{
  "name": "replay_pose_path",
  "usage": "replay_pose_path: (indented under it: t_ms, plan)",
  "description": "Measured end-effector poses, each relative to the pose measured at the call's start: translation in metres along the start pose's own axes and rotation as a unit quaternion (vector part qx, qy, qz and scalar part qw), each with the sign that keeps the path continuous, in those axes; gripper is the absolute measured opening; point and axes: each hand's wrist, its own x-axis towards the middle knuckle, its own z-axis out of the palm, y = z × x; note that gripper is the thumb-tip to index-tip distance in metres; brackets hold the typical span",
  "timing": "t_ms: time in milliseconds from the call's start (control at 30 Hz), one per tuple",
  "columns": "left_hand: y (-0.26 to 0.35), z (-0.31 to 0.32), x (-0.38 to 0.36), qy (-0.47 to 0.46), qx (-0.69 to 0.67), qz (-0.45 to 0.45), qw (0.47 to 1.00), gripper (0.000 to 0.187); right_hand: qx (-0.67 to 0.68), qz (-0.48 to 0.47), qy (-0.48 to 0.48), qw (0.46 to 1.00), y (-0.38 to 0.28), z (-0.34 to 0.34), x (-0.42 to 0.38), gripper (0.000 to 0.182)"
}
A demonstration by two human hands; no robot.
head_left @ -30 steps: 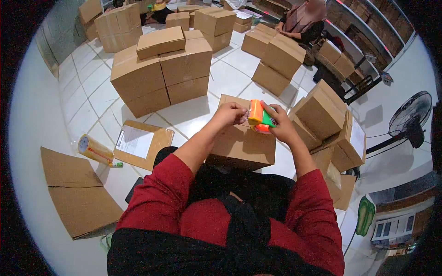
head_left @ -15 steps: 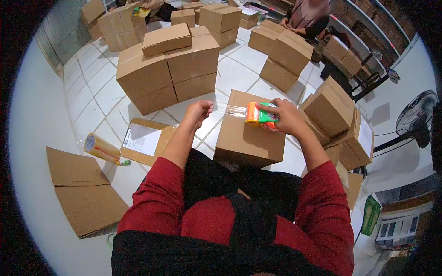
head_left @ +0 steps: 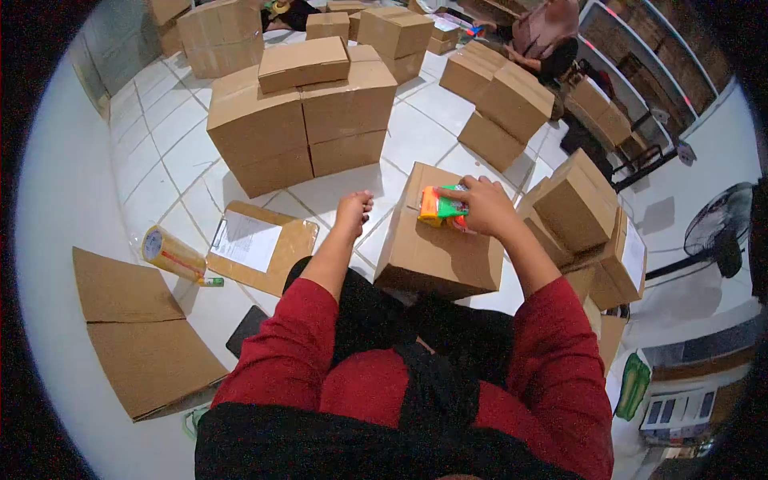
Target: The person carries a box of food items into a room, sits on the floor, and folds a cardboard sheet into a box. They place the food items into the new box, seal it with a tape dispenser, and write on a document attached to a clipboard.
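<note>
A closed cardboard box point(head_left: 440, 260) stands on the tiled floor in front of my knees. My right hand point(head_left: 486, 206) is wrapped round an orange and green tape dispenser point(head_left: 433, 206), which rests on the top of the box. To the left of the box, my left hand point(head_left: 354, 213) hangs in the air with its fingers curled, close to the box's left edge. Whether it holds anything is too small to make out.
Stacked boxes point(head_left: 300, 120) stand ahead, with others point(head_left: 580, 200) at the right beside a fan point(head_left: 720, 232). On the left lie a clipboard point(head_left: 260, 244), tape rolls point(head_left: 172, 252) and flattened cardboard point(head_left: 144, 344). Another person point(head_left: 544, 40) sits at the back right.
The clear strip of tape stretched between my left hand and the dispenser no longer shows. My left hand has moved slightly right and down. The view has shifted a little.
</note>
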Motion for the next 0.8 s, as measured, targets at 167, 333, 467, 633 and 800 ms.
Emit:
replay_pose_path:
  t_ms: [167,333,467,633,800]
  plan:
    - [-0.037,0.005,0.017,-0.02,0.029,-0.091,0.995,0.016,-0.006,0.005,0.008,1.0,-0.004,0.003,0.0,0.054]
    - [-0.041,0.016,0.007,-0.038,0.159,-0.138,0.977,0.023,-0.005,0.007,0.035,0.999,-0.005,0.011,-0.001,0.052]
    - [-0.081,0.021,0.034,-0.011,0.27,0.015,0.963,0.03,0.022,0.013,0.033,0.999,-0.008,0.009,-0.002,0.05]
    - [-0.023,0.043,-0.039,0.102,0.553,-0.084,0.823,0.074,0.011,0.018,0.019,1.0,-0.007,0.011,-0.002,0.05]
    - [-0.021,0.041,-0.054,-0.224,0.198,0.113,0.948,0.096,0.032,0.016,0.016,0.999,-0.005,0.013,-0.005,0.052]
